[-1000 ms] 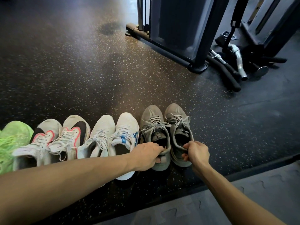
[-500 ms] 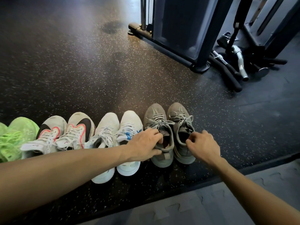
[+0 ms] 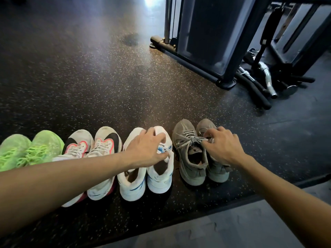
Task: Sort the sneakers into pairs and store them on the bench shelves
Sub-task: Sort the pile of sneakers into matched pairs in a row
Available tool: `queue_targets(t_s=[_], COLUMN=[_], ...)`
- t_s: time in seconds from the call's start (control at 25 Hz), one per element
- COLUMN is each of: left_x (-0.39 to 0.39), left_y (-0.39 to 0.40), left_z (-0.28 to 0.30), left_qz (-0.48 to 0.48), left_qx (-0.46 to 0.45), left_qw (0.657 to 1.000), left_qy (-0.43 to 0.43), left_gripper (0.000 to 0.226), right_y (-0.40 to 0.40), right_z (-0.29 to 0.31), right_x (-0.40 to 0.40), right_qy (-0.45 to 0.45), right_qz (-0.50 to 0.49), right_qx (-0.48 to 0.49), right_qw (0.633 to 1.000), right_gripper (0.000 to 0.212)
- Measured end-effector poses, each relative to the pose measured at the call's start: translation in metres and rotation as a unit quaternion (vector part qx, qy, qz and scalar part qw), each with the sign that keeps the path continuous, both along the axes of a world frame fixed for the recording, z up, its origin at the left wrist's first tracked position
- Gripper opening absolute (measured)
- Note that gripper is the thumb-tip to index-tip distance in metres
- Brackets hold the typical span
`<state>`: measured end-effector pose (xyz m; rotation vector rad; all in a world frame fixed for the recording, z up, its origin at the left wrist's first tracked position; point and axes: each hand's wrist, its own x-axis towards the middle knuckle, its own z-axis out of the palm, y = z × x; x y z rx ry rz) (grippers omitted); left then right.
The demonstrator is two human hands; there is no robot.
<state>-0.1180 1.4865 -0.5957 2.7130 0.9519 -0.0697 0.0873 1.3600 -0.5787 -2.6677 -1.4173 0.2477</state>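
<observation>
I'm looking down at a row of sneakers lined up on the dark speckled floor (image 3: 93,83), toes pointing away from me. Far left, the neon green pair (image 3: 26,149), side by side. Next along, the white pair with black and pink markings (image 3: 96,145), partly covered by my left forearm. Then the white pair with blue accents (image 3: 155,176), and right there my left hand (image 3: 146,149) lies across their tops, fingers curled over the toe area and the thumb down at the laces of the right-hand shoe; it looks like a loose pinch on those laces, though I can't fully tell whether it grips them. On the end, the grey pair (image 3: 189,158), the two shoes touching each other. My right hand (image 3: 221,146) is over the outer grey shoe, fingers bent and closed around its laces near the tongue. A narrow gap of floor separates the grey pair from the white-and-blue pair. Beyond the row, well apart, stands a dark gym machine frame (image 3: 211,42), and to its right a chrome handle attachment (image 3: 267,77) lies among black padded bars. Nearest me, a lighter grey mat (image 3: 223,230) borders the dark floor.
</observation>
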Motion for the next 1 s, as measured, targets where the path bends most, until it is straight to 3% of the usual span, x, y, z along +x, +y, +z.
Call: queue_targets(t_s=[0.24,0.44,0.64,0.84,1.0], left_x=[-0.03,-0.031,-0.03,-0.029,-0.017], left_y=[-0.019,-0.038,-0.053,-0.055,-0.054], left_z=[-0.011,-0.025,-0.035,-0.035,-0.033], left_qz=[0.047,0.056,0.062,0.054,0.025], left_qx=[-0.061,-0.065,-0.099,-0.056,-0.045], left_qw=[0.989,0.975,0.965,0.964,0.981], left_qy=[0.124,0.205,0.235,0.254,0.185], left_gripper=[0.061,0.071,0.07,0.065,0.046], right_y=[-0.007,-0.021,-0.032,-0.032,-0.034], right_z=[-0.017,-0.035,-0.054,-0.065,-0.077], right_x=[-0.002,-0.002,0.006,0.013,0.014], right_qy=[0.048,0.095,0.109,0.116,0.114], right_qz=[0.018,0.025,0.045,0.059,0.06], right_qx=[-0.198,-0.28,-0.28,-0.253,-0.216], right_qw=[0.979,0.955,0.953,0.959,0.968], right_gripper=[0.055,0.076,0.077,0.078,0.075])
